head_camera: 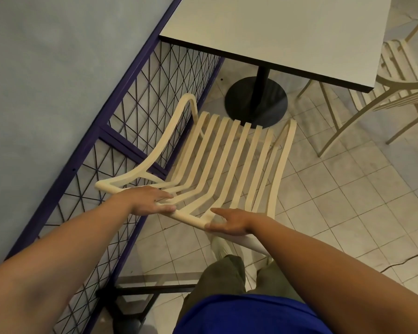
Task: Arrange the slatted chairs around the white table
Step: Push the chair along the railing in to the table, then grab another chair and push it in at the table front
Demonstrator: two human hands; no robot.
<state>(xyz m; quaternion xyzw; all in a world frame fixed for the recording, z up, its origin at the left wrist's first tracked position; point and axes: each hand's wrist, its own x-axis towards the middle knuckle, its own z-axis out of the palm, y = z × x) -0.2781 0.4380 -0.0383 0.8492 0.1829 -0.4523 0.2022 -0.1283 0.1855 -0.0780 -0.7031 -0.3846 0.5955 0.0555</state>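
Slatted chair: a cream, curved-slat armchair stands on the pale tiled floor, its seat facing the white square tabletop and stopping just short of that edge.
Left hand: its grip is closed around the chair's rounded top rail, fingers over the rail, thumb beneath.
Right hand: its grip wraps the same rail further right, fingers curled over it.
Tabletop: white with a dark edge, carried on a black post and round black base; the chair's front slats reach just beside that base.
Second chair: another cream slatted chair sits at the tabletop's right side, partly under its corner.
Left flank: a purple-framed wire-mesh panel runs along a pale blue wall, close beside the chair's left armrest.
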